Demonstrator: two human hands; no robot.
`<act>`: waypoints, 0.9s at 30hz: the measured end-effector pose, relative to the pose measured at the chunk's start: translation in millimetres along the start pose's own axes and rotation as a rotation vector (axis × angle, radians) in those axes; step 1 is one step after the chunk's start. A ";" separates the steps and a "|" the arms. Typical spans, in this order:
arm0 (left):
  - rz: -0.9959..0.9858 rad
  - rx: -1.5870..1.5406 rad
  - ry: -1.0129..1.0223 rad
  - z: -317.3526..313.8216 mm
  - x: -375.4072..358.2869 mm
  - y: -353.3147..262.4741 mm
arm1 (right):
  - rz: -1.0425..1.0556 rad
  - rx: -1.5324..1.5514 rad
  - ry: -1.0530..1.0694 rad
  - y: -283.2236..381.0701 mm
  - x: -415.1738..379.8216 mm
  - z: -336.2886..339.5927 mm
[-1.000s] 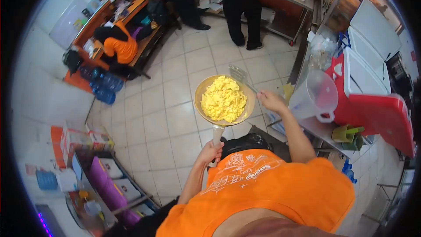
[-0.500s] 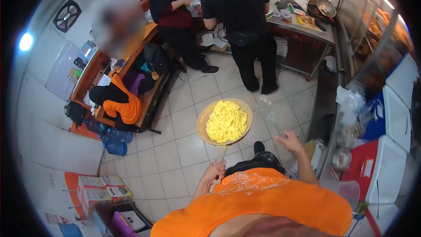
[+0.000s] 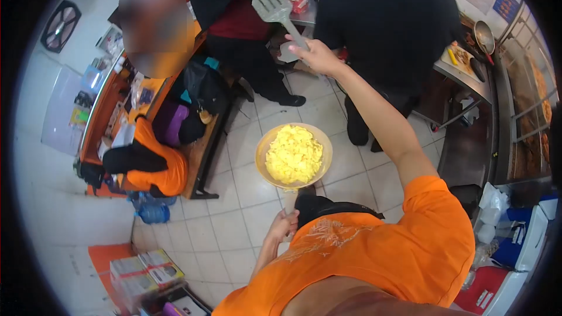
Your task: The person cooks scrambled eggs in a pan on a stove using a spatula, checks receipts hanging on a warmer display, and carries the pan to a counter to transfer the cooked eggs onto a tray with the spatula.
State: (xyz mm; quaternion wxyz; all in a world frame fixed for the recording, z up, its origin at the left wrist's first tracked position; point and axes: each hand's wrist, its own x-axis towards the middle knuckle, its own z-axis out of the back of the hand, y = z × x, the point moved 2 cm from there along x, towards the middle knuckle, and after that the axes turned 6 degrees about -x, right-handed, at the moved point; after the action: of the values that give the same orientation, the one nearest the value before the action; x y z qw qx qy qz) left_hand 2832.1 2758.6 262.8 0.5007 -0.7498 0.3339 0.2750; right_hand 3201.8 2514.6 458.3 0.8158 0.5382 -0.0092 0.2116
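Observation:
My left hand (image 3: 284,224) is closed around the handle of a frying pan (image 3: 261,167), held level in front of my body above the floor. Yellow scrambled eggs (image 3: 294,154) are heaped in the pan. With my arm stretched forward, my right hand (image 3: 319,57) grips a slotted spatula (image 3: 273,3) by its handle, head raised up and to the left. The spatula is well apart from the pan, close to two people in dark clothes (image 3: 386,23) standing ahead with their backs partly to me.
A person in orange (image 3: 157,161) sits at a wooden bench on the left, near water jugs (image 3: 153,209). Another person with a blurred head is behind that bench. Boxes (image 3: 134,275) stand lower left. A metal worktable (image 3: 468,79) and glass display case (image 3: 530,99) line the right.
My right hand has swung up and forward from beside my right hip, lifting the spatula high. I have moved closer to the two standing people. The pan stays in my left hand.

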 end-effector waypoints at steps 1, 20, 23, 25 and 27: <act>-0.004 0.054 0.018 9.2 21.1 -26.7 | 0.214 -0.019 -0.169 -14.8 28.8 -2.1; 0.254 0.291 0.193 -62.4 241.2 -376.5 | -0.227 -0.640 -0.755 -201.9 28.0 188.6; 0.331 0.282 0.206 -103.7 252.2 -428.6 | -0.684 -0.304 -0.703 -246.1 28.9 222.4; 0.359 0.342 0.180 -134.7 252.3 -471.4 | -0.890 -0.258 -0.653 -266.8 45.4 256.8; 0.373 0.370 0.187 -161.3 249.7 -510.1 | -0.881 -0.424 -0.667 -288.1 66.7 301.6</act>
State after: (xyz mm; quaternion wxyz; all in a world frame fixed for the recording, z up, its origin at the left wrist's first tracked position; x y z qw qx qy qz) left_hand 3396.9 2692.2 421.6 0.5368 -0.5933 0.5555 0.2265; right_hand 3428.9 2175.5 349.5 0.8695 0.3540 -0.0831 -0.3341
